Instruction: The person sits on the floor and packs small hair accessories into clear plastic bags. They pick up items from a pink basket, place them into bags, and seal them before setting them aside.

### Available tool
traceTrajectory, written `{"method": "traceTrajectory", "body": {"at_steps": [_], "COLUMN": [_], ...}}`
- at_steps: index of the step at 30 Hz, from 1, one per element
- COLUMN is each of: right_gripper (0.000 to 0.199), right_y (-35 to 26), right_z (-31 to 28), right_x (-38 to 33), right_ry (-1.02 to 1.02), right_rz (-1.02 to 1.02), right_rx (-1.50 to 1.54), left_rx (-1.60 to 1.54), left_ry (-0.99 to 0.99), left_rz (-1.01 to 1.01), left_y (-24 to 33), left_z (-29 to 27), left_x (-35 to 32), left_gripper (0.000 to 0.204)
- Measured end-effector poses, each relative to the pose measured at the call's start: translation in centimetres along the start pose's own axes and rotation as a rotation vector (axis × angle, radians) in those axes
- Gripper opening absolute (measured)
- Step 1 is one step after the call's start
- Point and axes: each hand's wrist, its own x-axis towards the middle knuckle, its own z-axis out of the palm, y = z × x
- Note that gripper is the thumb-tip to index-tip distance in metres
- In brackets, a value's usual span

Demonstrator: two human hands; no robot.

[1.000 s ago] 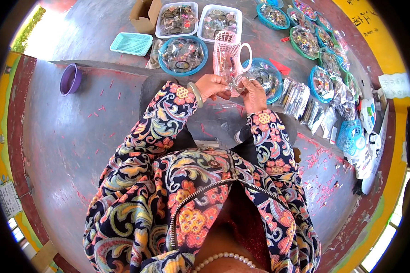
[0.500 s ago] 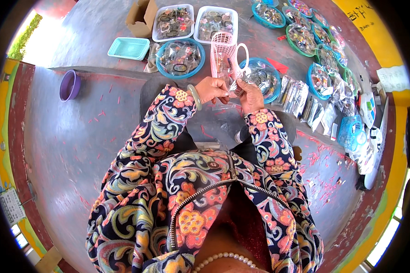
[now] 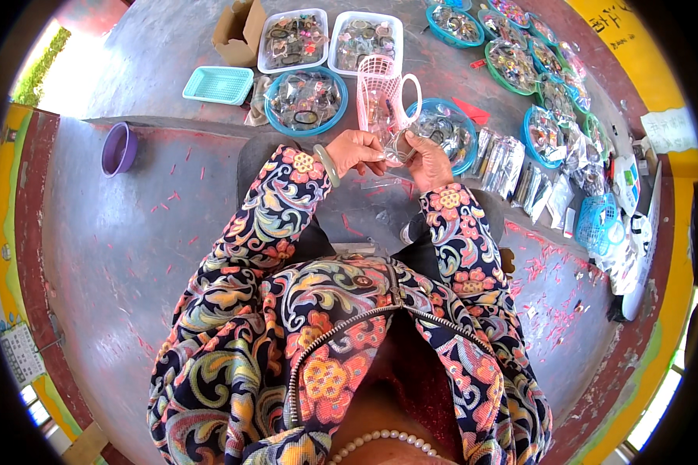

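Observation:
My left hand (image 3: 355, 153), with a pale bangle on its wrist, pinches one side of a small clear plastic bag (image 3: 396, 149). At the bag's other side, my right hand (image 3: 429, 161) grips it between thumb and fingers. Something greyish shows in or behind the plastic, too small to name. Just beyond my hands stands a pink lattice basket (image 3: 377, 70) with a looped handle, holding bagged small items. Close to my right hand, a blue round basket (image 3: 468, 124) of bagged trinkets sits partly behind the pink one.
Two white trays (image 3: 324, 39) of hair ties, a blue basket (image 3: 344, 101), a turquoise tray (image 3: 218, 84) and a cardboard box (image 3: 239, 32) stand ahead. A purple basin (image 3: 119, 149) is at left. Bagged sticks (image 3: 501, 161) and several filled baskets (image 3: 512, 66) line the right.
My hands have drawn slightly apart, the left one a little further left. The clear bag between them looks more spread out.

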Motion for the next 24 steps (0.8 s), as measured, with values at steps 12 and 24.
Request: {"method": "traceTrajectory", "body": {"at_steps": [12,24], "right_gripper": [0.015,0.019], "right_y": [0.2,0.2], "right_z": [-0.5,-0.6], "right_x": [0.5,0.4], "right_ry": [-0.018,-0.015], "right_rz": [-0.008,0.012], "right_rx": [-0.018,-0.151], "left_rx": [-0.01,-0.18], "left_ry": [-0.032,0.163], "left_rz": [-0.001,0.048], "left_y": [0.0,0.0], "left_z": [-0.3,-0.1], "left_x": [-0.1,0.0], "left_gripper": [0.013,0.01]}}
